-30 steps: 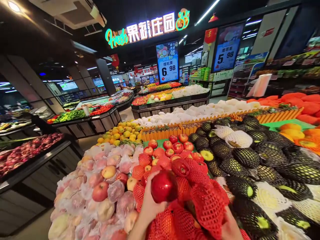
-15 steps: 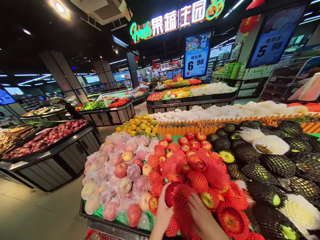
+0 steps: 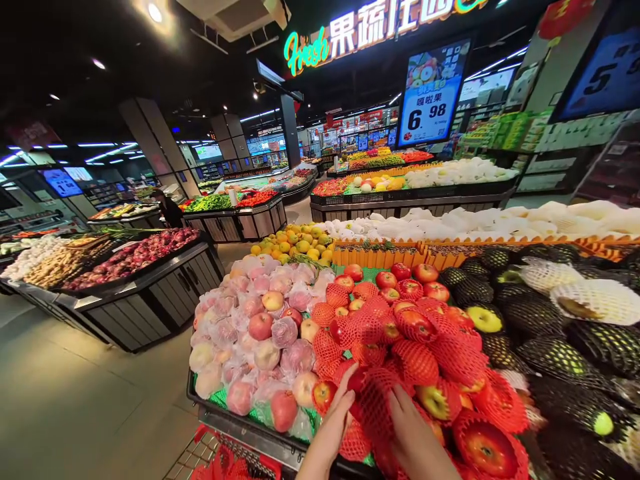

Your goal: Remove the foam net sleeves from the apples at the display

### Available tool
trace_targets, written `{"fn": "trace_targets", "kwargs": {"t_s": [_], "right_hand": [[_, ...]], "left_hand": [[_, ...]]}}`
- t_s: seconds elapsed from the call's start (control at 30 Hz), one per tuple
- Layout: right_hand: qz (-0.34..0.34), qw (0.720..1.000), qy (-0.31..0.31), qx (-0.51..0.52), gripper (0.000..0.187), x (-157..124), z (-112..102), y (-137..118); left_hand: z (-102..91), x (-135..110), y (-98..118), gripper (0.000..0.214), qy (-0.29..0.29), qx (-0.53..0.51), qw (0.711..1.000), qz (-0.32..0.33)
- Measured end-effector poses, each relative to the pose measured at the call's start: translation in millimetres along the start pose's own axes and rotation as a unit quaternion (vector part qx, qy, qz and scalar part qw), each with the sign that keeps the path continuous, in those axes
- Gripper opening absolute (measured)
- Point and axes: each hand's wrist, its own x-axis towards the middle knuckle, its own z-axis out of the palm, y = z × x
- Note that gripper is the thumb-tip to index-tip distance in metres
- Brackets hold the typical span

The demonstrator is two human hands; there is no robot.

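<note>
Low over the apple pile, both my hands are around a dark red apple (image 3: 356, 381) partly covered by a red foam net (image 3: 379, 400). My left hand (image 3: 336, 419) is curved against the apple's left side, with the fingers close together. On the other side my right hand (image 3: 409, 421) grips the net, its fingertips partly hidden behind the mesh. Beneath and around them lie several apples (image 3: 487, 448) in red foam nets. Pale pink fruit (image 3: 260, 327), many in clear plastic wrap, fills the left of the same display.
Dark net-wrapped fruit (image 3: 525, 313) lies to the right. A shopping cart (image 3: 193, 457) holding red netting stands at the display's front edge. Yellow fruit (image 3: 295, 243) and white-wrapped produce (image 3: 450, 223) lie behind. Across the aisle is an onion stand (image 3: 150, 303).
The view has swung left, bringing more of the cart into sight. Both hands stay at the apple, and less of its bare skin shows beside the net.
</note>
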Motion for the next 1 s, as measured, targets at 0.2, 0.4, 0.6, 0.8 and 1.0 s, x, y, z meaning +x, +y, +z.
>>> {"fn": "trace_targets", "kwargs": {"t_s": [0.2, 0.4, 0.6, 0.8, 1.0], "right_hand": [[-0.018, 0.996, 0.041, 0.073, 0.050, 10, -21, -16], [-0.026, 0.977, 0.134, 0.163, 0.026, 18, -78, -28], [0.040, 0.935, 0.141, 0.322, 0.077, 35, -62, -51], [0.073, 0.922, 0.069, 0.375, 0.083, 44, -32, -57], [0.083, 0.957, 0.135, 0.245, 0.089, 36, -12, -47]], "left_hand": [[3.0, 0, -13, 0.083, 0.073, -0.040, 0.996, 0.014], [0.1, 4, -14, 0.065, 0.113, -0.193, 0.972, -0.073], [14.2, 9, 11, 0.069, 0.097, -0.233, 0.964, -0.083], [20.3, 8, 11, 0.063, 0.097, -0.217, 0.968, -0.081], [19.9, 11, 8, 0.047, 0.112, -0.285, 0.948, -0.091]]}}
